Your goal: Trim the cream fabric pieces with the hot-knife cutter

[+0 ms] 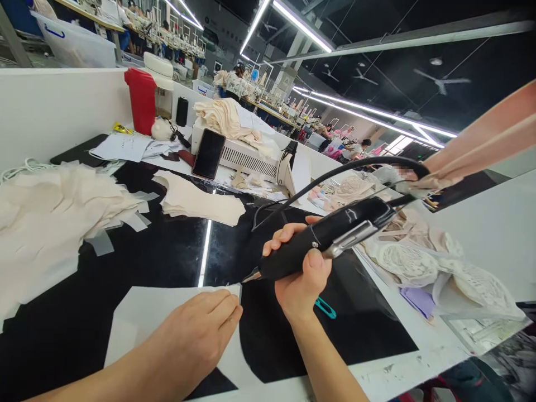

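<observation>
Right hand (pixel 304 273) clenched on black cutting tool (pixel 322 237), tip at white sheet (pixel 138 318) corner; left hand (pixel 196 335) flat, released, pinning it to tabletop (pixel 167 251); looks mid-trim, needs steady hold-down.

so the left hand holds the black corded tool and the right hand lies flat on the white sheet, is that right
Not quite: the sides are swapped. In the head view the right hand holds the black corded tool, its tip at the edge of the white sheet, while the left hand lies flat on that sheet.
</observation>
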### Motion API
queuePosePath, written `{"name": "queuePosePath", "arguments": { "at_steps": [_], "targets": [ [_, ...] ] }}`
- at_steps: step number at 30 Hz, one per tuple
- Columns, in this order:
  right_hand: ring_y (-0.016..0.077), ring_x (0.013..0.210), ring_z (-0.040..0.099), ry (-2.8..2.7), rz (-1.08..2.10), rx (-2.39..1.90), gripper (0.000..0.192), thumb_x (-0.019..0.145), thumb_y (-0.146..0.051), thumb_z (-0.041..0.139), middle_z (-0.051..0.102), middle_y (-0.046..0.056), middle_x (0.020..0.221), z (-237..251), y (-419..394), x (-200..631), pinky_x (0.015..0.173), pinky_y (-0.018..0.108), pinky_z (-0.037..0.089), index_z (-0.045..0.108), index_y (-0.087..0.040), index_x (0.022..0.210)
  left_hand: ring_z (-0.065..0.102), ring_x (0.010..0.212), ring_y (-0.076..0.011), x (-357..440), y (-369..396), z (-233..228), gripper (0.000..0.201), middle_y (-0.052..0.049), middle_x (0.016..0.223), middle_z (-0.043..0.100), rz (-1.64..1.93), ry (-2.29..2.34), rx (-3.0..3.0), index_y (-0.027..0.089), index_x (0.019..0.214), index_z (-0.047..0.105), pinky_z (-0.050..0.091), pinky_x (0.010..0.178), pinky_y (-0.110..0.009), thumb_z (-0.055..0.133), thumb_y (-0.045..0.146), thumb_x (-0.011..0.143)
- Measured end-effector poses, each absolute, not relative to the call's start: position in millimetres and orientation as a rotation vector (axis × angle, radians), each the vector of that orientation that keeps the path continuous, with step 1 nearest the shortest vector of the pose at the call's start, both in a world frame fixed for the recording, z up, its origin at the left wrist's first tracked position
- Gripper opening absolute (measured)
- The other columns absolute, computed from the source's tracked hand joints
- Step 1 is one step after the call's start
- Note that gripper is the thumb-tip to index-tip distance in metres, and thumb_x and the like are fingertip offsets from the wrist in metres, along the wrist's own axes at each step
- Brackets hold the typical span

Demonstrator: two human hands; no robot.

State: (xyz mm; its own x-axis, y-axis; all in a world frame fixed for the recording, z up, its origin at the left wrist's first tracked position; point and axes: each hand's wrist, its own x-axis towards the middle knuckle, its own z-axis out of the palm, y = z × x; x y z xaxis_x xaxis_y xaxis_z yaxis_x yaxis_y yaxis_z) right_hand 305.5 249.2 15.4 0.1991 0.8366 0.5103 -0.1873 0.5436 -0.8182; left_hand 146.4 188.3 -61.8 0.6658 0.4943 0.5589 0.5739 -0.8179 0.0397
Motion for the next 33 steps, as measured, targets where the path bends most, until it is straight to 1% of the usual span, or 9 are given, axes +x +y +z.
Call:
{"name": "queuePosePath", "arguments": {
  "at_steps": [4, 9, 13, 18, 22, 25, 27, 31, 33],
  "targets": [
    [0.0143, 0.063, 0.055, -1.155, 0.806, -0.724, 0.039, 0.086, -0.05, 0.065, 0.052, -0.004, 0.081, 18.6, 246.4, 303.3, 0.054, 0.032, 0.052, 0.045, -0.03, 0.113, 0.07, 0.092, -0.0242, 146.6, 188.0, -61.2, 0.032, -0.012, 0.098, 0.074, -0.872, -0.889, -2.775, 0.011, 0.102, 0.069, 0.058, 0.085, -0.035, 0.042, -0.004, 0.092],
    [0.0144, 0.062, 0.053, -1.155, 0.81, -0.714, 0.039, 0.085, -0.051, 0.065, 0.051, -0.004, 0.081, 21.3, 243.9, 301.2, 0.053, 0.031, 0.051, 0.046, -0.031, 0.112, 0.071, 0.09, -0.0254, 147.8, 189.5, -62.8, 0.035, -0.013, 0.099, 0.073, -0.922, -0.885, -2.759, 0.007, 0.106, 0.07, 0.059, 0.076, -0.036, 0.04, -0.003, 0.094],
    [0.0141, 0.063, 0.054, -1.141, 0.83, -0.687, 0.038, 0.085, -0.05, 0.066, 0.052, -0.004, 0.081, 19.6, 243.4, 300.4, 0.053, 0.03, 0.051, 0.047, -0.03, 0.113, 0.071, 0.088, -0.0249, 147.9, 190.8, -62.7, 0.035, -0.012, 0.096, 0.073, -0.977, -0.876, -2.751, 0.007, 0.103, 0.071, 0.06, 0.072, -0.035, 0.038, -0.002, 0.098],
    [0.0138, 0.063, 0.054, -1.146, 0.822, -0.699, 0.038, 0.086, -0.049, 0.066, 0.053, -0.004, 0.082, 17.3, 242.5, 298.5, 0.054, 0.03, 0.052, 0.046, -0.031, 0.113, 0.07, 0.086, -0.0248, 146.9, 190.7, -61.9, 0.037, -0.01, 0.093, 0.072, -0.886, -0.882, -2.786, 0.008, 0.103, 0.071, 0.061, 0.07, -0.037, 0.037, -0.004, 0.096],
    [0.0141, 0.063, 0.055, -1.159, 0.796, -0.704, 0.04, 0.086, -0.051, 0.066, 0.053, -0.004, 0.082, 16.6, 241.7, 298.0, 0.054, 0.031, 0.052, 0.046, -0.03, 0.114, 0.07, 0.086, -0.024, 145.3, 190.1, -61.7, 0.035, -0.009, 0.092, 0.071, -0.827, -0.897, -2.795, 0.01, 0.099, 0.071, 0.059, 0.069, -0.034, 0.04, -0.005, 0.093],
    [0.0133, 0.063, 0.056, -1.146, 0.812, -0.659, 0.04, 0.086, -0.049, 0.069, 0.055, -0.004, 0.083, 15.5, 242.3, 298.4, 0.054, 0.03, 0.053, 0.048, -0.03, 0.114, 0.069, 0.092, -0.0244, 144.3, 188.5, -63.5, 0.034, -0.009, 0.097, 0.073, -0.775, -0.914, -2.82, 0.011, 0.101, 0.07, 0.058, 0.074, -0.034, 0.042, -0.006, 0.091],
    [0.0129, 0.063, 0.057, -1.134, 0.819, -0.639, 0.039, 0.086, -0.048, 0.07, 0.057, -0.004, 0.083, 14.8, 243.2, 298.8, 0.055, 0.03, 0.054, 0.05, -0.029, 0.114, 0.069, 0.097, -0.0247, 143.6, 187.0, -66.2, 0.034, -0.01, 0.102, 0.074, -0.746, -0.906, -2.817, 0.011, 0.103, 0.07, 0.056, 0.082, -0.035, 0.044, -0.006, 0.089],
    [0.0128, 0.061, 0.058, -1.134, 0.817, -0.603, 0.039, 0.086, -0.048, 0.072, 0.061, -0.004, 0.082, 13.3, 244.6, 299.3, 0.054, 0.029, 0.054, 0.053, -0.029, 0.114, 0.067, 0.11, -0.023, 142.1, 184.6, -73.5, 0.029, -0.012, 0.12, 0.073, -0.793, -0.827, -2.721, 0.008, 0.114, 0.07, 0.049, 0.1, -0.034, 0.046, 0.002, 0.098],
    [0.0121, 0.061, 0.059, -1.132, 0.839, -0.562, 0.038, 0.086, -0.046, 0.073, 0.064, -0.005, 0.082, 12.7, 244.8, 299.4, 0.054, 0.028, 0.054, 0.054, -0.029, 0.114, 0.066, 0.113, -0.0212, 141.6, 183.8, -76.2, 0.03, -0.011, 0.123, 0.073, -0.818, -0.828, -2.672, 0.008, 0.116, 0.07, 0.046, 0.105, -0.033, 0.044, 0.004, 0.102]
  ]
}}
